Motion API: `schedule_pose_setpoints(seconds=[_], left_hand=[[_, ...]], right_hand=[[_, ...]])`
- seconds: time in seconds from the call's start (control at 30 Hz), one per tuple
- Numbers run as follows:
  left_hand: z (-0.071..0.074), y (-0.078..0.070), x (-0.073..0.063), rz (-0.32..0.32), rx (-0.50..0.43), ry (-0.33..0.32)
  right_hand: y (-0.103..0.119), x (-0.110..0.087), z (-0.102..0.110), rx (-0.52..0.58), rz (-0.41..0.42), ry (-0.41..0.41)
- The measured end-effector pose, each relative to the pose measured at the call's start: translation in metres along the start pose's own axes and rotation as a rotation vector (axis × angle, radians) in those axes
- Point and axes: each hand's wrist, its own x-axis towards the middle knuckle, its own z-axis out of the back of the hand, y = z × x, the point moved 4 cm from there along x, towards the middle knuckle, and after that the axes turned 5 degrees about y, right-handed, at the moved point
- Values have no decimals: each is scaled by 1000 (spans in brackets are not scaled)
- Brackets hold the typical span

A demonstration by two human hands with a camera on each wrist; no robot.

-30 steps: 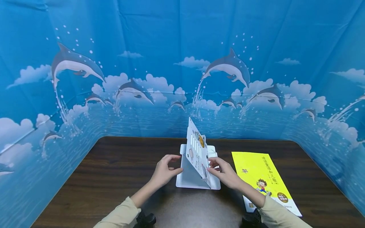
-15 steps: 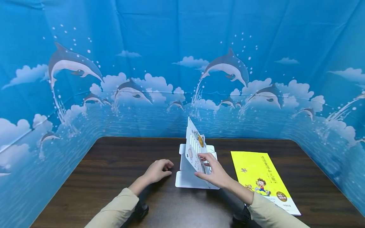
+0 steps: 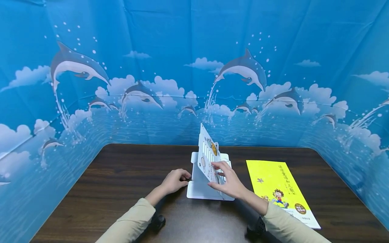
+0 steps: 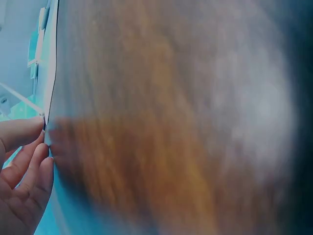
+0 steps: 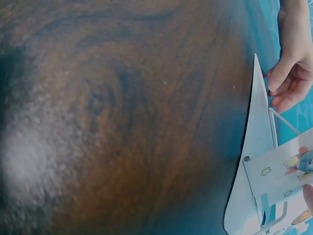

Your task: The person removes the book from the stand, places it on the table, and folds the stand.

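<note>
A white book stand with cartoon prints stands at the middle of the table, its flat base down and its printed panel tilted up. At the base's left edge, my left hand pinches the rim between thumb and fingertips; the left wrist view shows these fingers close up. My right hand grips the lower part of the panel, thumb toward the near end. In the right wrist view only a fingertip of it shows against the printed plate.
A yellow book with a cartoon child on its cover lies flat to the right, near my right forearm. The dark wooden table ends at a blue dolphin-print curtain behind and at both sides.
My left hand drew back left from the stand, then returned to its base edge. My right hand moved left from the stand's right side onto the lower panel. The stand barely moved.
</note>
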Motion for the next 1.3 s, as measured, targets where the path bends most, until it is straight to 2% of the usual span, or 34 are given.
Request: schedule_pose_setpoints(seconds=[0.17,0.4,0.7,1.0,1.3], left_hand=[[-5,-1,2,3,-34,9],[-7,-4,9,15,-15,-3],[-10,-6,14,-9,-24,-17],[-12,-10,19,-36,-28,-13],[-11,-11,19,-43,-19,-5]], right_hand=[[4,-1,-2,21,-22,-11],[39,-5,8,61,-33,-1],[0,-1,-3,43,-59,-27],[0,-2,-4,30,-41,-89],[0,-4,-5,34,-57,-120]])
